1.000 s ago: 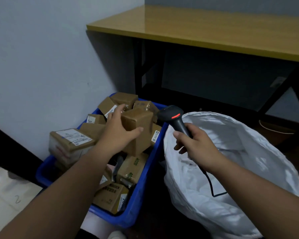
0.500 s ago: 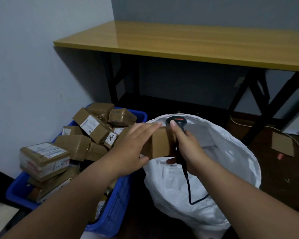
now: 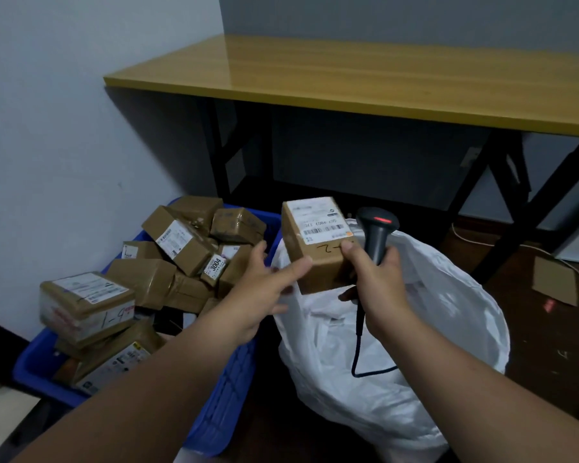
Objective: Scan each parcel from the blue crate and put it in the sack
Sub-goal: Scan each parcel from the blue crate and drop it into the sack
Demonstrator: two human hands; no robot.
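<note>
A brown parcel (image 3: 310, 238) with a white barcode label facing up hangs over the near rim of the white sack (image 3: 448, 312). My right hand (image 3: 378, 279) grips the black barcode scanner (image 3: 376, 233), whose red light is on. Its thumb presses the parcel's top and its fingers reach under the parcel. My left hand (image 3: 261, 289) is spread beside the parcel, one straight fingertip touching its lower left corner. The blue crate (image 3: 228, 389) on the left holds several taped brown parcels (image 3: 181, 242).
A yellow-topped table (image 3: 365, 78) on black legs stands behind the sack and crate. The grey wall runs along the left. A cardboard scrap (image 3: 554, 280) and a thin cable (image 3: 465, 237) lie on the dark floor at right. The scanner's cord loops down over the sack.
The parcel went from the crate to the sack's rim and now shows its label on top. My left hand came off its top to its side, and my right thumb now presses it.
</note>
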